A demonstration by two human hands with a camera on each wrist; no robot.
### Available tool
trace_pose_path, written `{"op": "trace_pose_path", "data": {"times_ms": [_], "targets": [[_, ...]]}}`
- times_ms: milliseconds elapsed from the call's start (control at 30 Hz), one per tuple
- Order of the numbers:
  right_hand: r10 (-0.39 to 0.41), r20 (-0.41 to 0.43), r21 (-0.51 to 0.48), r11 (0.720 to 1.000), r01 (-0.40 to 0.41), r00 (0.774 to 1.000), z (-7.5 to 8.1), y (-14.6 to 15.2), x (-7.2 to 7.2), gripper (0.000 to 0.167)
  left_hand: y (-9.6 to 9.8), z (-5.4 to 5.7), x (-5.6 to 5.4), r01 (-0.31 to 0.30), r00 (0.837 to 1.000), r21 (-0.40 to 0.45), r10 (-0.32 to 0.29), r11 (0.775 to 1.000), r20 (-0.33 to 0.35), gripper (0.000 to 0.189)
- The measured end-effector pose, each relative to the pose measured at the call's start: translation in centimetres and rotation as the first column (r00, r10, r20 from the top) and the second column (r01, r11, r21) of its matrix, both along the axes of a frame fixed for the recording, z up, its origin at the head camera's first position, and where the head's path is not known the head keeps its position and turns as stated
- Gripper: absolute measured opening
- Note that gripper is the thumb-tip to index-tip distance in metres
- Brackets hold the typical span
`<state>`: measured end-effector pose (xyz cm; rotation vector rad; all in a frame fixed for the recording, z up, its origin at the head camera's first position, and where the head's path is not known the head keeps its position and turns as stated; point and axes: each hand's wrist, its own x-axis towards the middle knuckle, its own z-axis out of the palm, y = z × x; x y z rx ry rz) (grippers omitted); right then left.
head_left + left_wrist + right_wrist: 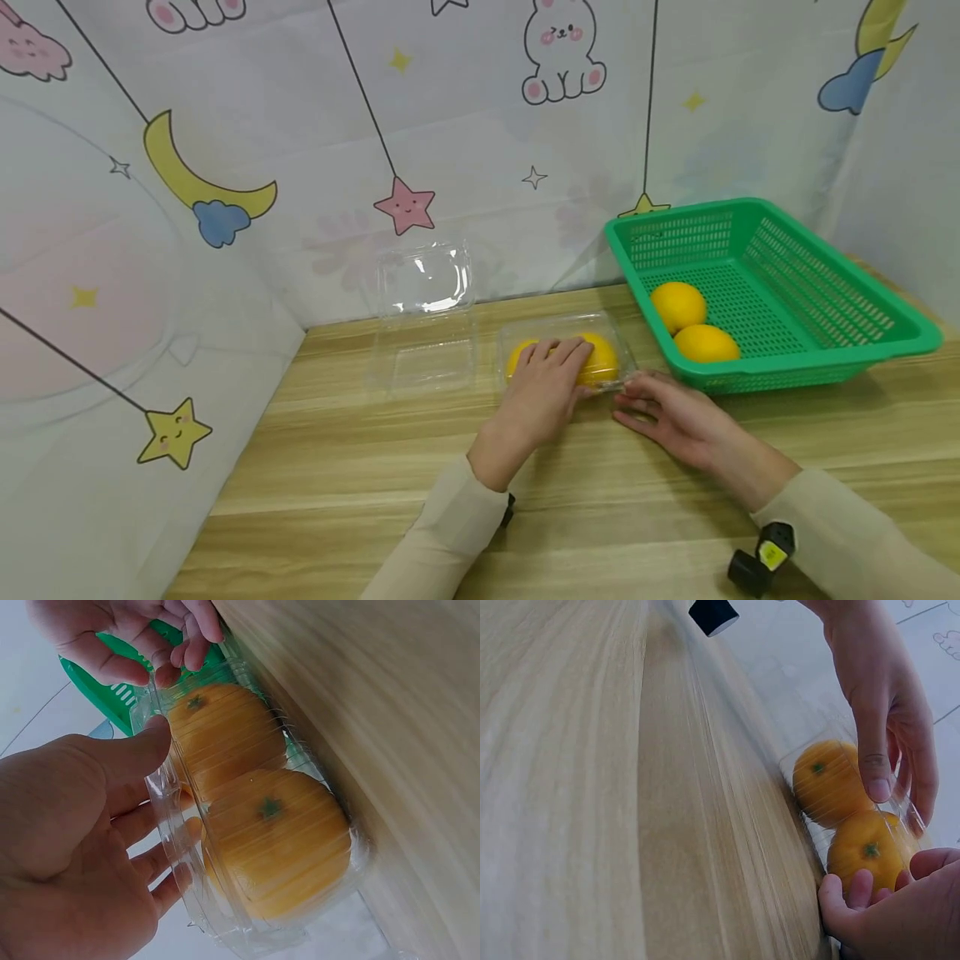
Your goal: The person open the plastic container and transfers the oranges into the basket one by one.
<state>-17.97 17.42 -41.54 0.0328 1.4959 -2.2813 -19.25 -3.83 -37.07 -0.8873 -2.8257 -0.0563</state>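
A clear plastic clamshell box (558, 323) stands on the table with two oranges (277, 840) inside, their green stem marks facing the front. Over its lid lies my left hand (543, 379), fingers across the top and thumb on the front edge, holding the box. At the front right corner, my right hand (678, 421) pinches the plastic rim between thumb and fingers. In the right wrist view the left hand (889, 705) reaches down onto the lid, while the right hand (900, 907) covers the near corner. Whether the lid is latched cannot be seen.
To the right stands a green plastic basket (810, 358) with two more oranges (693, 325) at its left side. Another clear clamshell box (423, 358) stands open, left of the filled one. A patterned cloth (480, 150) hangs behind the wooden table (360, 500).
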Motion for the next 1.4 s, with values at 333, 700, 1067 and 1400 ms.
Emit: {"op": "trace_pose_path", "data": {"times_ms": [333,700,1067,1400], "targets": [[-0.007,-0.008,-0.004,1.0,0.007,1.0,0.0,-0.2,0.0,0.018,-0.1,-0.3,0.0,0.001,1.0,0.017,-0.001,1.0,-0.003,0.057],[0.047,0.006,0.131,0.99,-0.047,0.999,0.1,-0.2,-0.7,0.012,-0.2,-0.5,-0.6,-0.006,1.0,0.016,0.007,1.0,-0.004,0.058],[-0.015,-0.012,0.197,0.98,0.017,1.0,0.6,-1.7,-2.3,0.01,-0.1,-0.3,-2.1,-0.069,0.997,0.022,0.068,0.997,0.035,0.058],[-0.1,0.016,0.226,0.97,0.094,0.995,1.5,-3.4,-3.9,0.006,0.0,0.0,-3.9,-0.102,0.993,0.044,0.1,0.994,0.057,0.057]]}}
